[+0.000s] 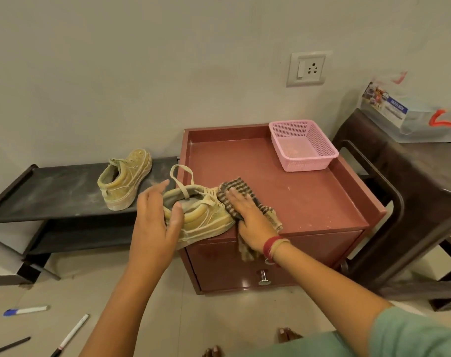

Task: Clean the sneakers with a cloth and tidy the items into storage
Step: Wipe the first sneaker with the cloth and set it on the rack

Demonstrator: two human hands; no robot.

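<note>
Nearest, on the pale tiled floor, lie a white marker with a blue cap (26, 310), a slim white pen (73, 332) and a black pen (8, 347), loose items that I judge are waiting to be tidied away

Above them, the dusty tan canvas sneaker (206, 220) sits on the front left corner of the low maroon drawer counter (309, 202), its heel jutting past the edge toward the person. The left hand (155, 217) cups that heel with the grip apart, fingers fairly straight and the thumb against the side, probably to stop the shoe sliding under the rubbing. The right hand (250, 220) lies flat, grip apart, pressing the brown and cream checked cloth (234, 188) onto the sneaker's toe end. The cloth's loose tail hangs down over the drawer front, above the metal knob (264, 278). The wiping looks to be underway, as this shoe shows pale dust

Further back on the counter, well apart from the hands, stands a pink perforated plastic basket (307, 164), which seems a likely home for the pens

To the left, the second tan sneaker (124, 181) rests on the top shelf of the black shoe rack (51, 194), equally dusty, so I judge it uncleaned. To the right, a dark brown plastic stool (425, 189) carries a clear plastic box (412, 119), and a white wall socket (307, 68) sits farthest
</note>
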